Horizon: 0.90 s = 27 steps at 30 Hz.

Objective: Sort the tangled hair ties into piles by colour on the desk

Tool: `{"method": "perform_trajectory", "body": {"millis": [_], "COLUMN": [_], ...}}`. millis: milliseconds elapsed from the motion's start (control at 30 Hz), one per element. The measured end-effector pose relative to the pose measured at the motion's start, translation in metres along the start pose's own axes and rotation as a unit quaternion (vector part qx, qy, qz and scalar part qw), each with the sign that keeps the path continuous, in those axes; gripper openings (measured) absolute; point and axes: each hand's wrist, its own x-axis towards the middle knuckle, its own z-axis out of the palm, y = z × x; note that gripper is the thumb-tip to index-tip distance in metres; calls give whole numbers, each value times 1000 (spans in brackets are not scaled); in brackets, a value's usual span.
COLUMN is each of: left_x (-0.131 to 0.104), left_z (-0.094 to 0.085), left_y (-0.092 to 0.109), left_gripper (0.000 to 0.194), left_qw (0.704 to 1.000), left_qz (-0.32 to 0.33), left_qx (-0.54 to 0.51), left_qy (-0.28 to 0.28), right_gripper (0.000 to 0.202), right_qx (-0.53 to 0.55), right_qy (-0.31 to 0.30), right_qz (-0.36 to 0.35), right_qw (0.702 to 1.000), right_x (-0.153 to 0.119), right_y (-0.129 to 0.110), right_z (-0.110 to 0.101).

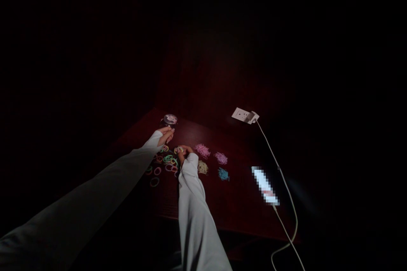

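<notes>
On the dark red table, my left hand is closed at the near side of a round jar with a pale lid or top; its fingers touch the jar. To the right and nearer, my right hand has its fingers curled round a few pale and yellow hair ties. Several coloured hair ties lie loose between and below my hands. Right of my right hand are small piles of little bands: pink, purple, cream and blue.
A lit phone lies at the table's right, its cable looping past the edge. Behind it a white socket plate holds a charger. The surroundings are very dark.
</notes>
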Motion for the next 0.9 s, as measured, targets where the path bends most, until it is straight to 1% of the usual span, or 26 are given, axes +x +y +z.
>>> {"method": "perform_trajectory", "body": {"millis": [67,133,200,233,300,367,433,533,633,733,900], "left_x": [-5,-11,-16,-19,-23,-26,-28,-30,-32,-31,-27], "left_z": [-4,-12,-22,-29,-42,-54,-62,-65,-62,-58,-54], "left_y": [1,4,10,13,19,22,22,17,9,1,-5], "left_gripper": [40,34,26,24,25,31,36,41,41,37,31], "left_qw": [998,984,941,917,881,867,865,865,865,871,887], "left_qz": [6,37,100,129,159,169,165,153,149,151,147], "left_qx": [54,168,311,360,414,428,429,426,421,410,377], "left_qy": [-10,-43,-88,-116,-162,-189,-201,-216,-229,-225,-223], "right_gripper": [32,37,41,43,43,41,39,37,31,30,33], "right_qx": [53,100,132,136,140,142,136,113,91,83,108], "right_qy": [16,28,27,19,6,-1,-5,-13,-19,-23,-27], "right_qz": [22,47,71,78,82,80,81,75,61,56,47], "right_qw": [998,993,988,987,987,987,987,991,994,995,993], "right_x": [-1,-1,-1,-1,-1,-3,-4,-7,-9,-11,-14], "right_y": [-3,-6,-9,-11,-13,-15,-18,-22,-27,-28,-23], "right_z": [-1,-3,-5,-5,-5,-5,-4,-5,-8,-9,-1]}}
